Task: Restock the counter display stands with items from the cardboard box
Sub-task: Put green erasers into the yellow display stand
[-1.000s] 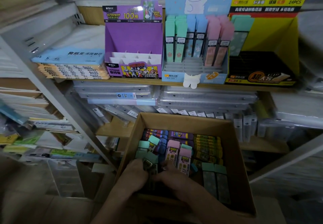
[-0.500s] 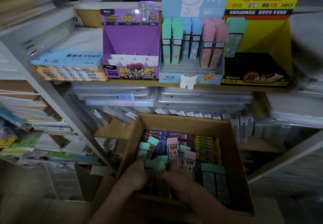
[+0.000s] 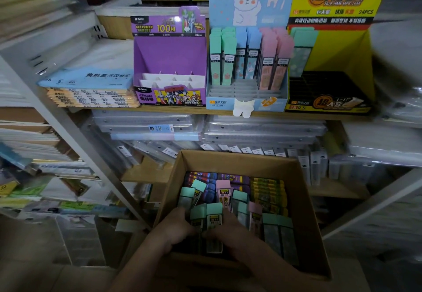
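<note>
Cardboard box (image 3: 228,162) — full of pastel lead cases (image 3: 214,221)

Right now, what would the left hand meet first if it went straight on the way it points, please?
Probably the pink-capped pack standing beyond the mint-capped packs the left hand grips, though depth is unclear.
</note>
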Motion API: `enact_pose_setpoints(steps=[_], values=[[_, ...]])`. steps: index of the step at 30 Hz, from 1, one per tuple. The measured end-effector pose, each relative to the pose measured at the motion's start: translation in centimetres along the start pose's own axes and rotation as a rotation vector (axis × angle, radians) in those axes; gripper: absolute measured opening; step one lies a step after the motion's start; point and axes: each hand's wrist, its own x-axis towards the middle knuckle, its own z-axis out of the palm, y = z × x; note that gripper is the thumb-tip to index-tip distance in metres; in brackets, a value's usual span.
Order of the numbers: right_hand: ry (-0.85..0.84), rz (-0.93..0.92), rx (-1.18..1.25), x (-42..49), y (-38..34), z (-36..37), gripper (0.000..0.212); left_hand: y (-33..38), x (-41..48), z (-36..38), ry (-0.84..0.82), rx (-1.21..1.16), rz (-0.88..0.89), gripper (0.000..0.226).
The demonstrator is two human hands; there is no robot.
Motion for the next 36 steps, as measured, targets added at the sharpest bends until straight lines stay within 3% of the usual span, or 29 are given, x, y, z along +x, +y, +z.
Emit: enact_pose_setpoints(steps=[5, 9, 14, 16, 18, 22, 26, 36], values=[[0.011, -0.039, 0.139, -0.8, -0.8, -0.8, 0.05, 0.2, 0.0, -0.4, 0.081, -0.109, -0.056, 0.034], [-0.089, -0.061, 0.254, -1.6, -2.0, -2.0, 0.048, 0.8, 0.1, -0.4, 0.073, -0.35, -0.083, 0.059], [-0.198, -0.063, 0.384, -2.3, -3.6, -3.7, 0.04, 3.0, -0.2, 0.6, -0.114, -0.681, -0.072, 0.038], [-0.215, -0.094, 0.383, -2.5, -4.1, -4.1, 0.044, 4.0, -0.5, 1.4, -0.173, -0.796, -0.087, 0.017], [-0.197, -0.124, 0.345, -2.7, -4.7, -4.3, 0.052, 5.1, -0.6, 2.2, -0.216, -0.887, -0.147, 0.019], [-0.096, -0.194, 0.231, -3.7, -5.7, -5.3, 0.046, 6.2, -0.7, 3.1, -0.172, -0.896, -0.127, 0.034], [-0.039, -0.232, 0.143, -5.3, -7.8, -5.7, 0.038, 7.1, -1.3, 3.5, -0.229, -0.948, -0.062, 0.051], [0.097, -0.411, -0.056, -8.9, -11.1, -9.7, 0.019, 11.1, -2.7, 3.3, -0.183, -0.949, 0.129, 0.044]])
